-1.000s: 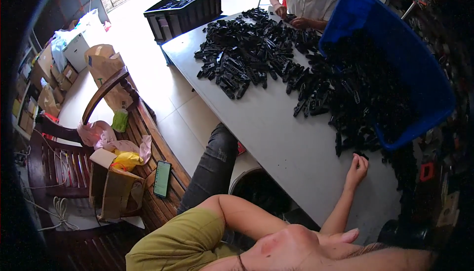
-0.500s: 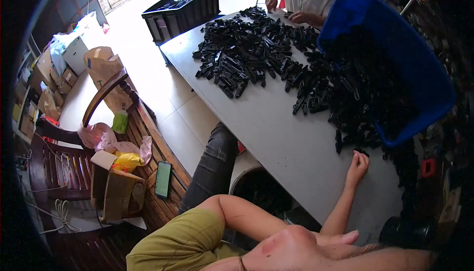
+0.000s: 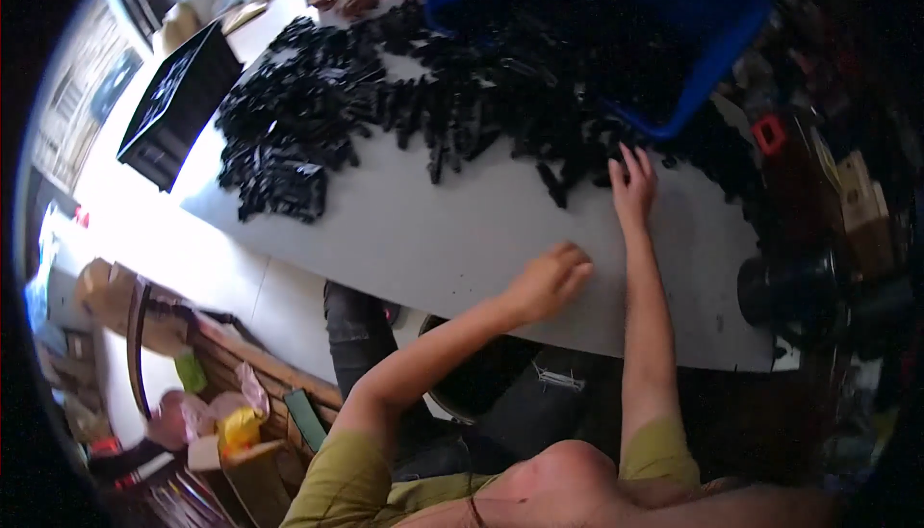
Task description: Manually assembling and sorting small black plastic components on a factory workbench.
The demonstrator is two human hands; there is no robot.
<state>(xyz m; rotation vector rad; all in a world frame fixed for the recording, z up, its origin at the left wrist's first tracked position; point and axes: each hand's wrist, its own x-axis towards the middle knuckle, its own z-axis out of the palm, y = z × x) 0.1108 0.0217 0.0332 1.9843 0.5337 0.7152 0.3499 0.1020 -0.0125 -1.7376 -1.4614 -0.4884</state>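
Slim black plastic pieces (image 3: 289, 114) lie heaped across the grey-white table (image 3: 452, 230). More of them spill from the tipped blue tub (image 3: 707, 66) at the far right. My right hand (image 3: 632, 191) reaches to the near edge of the heap below the tub, fingers apart, beside some loose pieces. Nothing shows in its grasp. Over the table's near part, my left hand (image 3: 551, 284) is held with the fingers curled in. Blur and the bent fingers hide whatever it may hold.
Across the table are another person's hands (image 3: 358, 0). A black crate (image 3: 188, 109) stands beyond the left end. Below the near edge is a dark round bin (image 3: 450, 403). A black cylinder (image 3: 784, 287) sits at the right. A phone (image 3: 305, 419) and cardboard box (image 3: 255, 489) rest on the wooden bench.
My view has swung right. My right hand, earlier pinched at a black piece, has opened at the heap's edge. My left arm has come up from near my body and out over the table.
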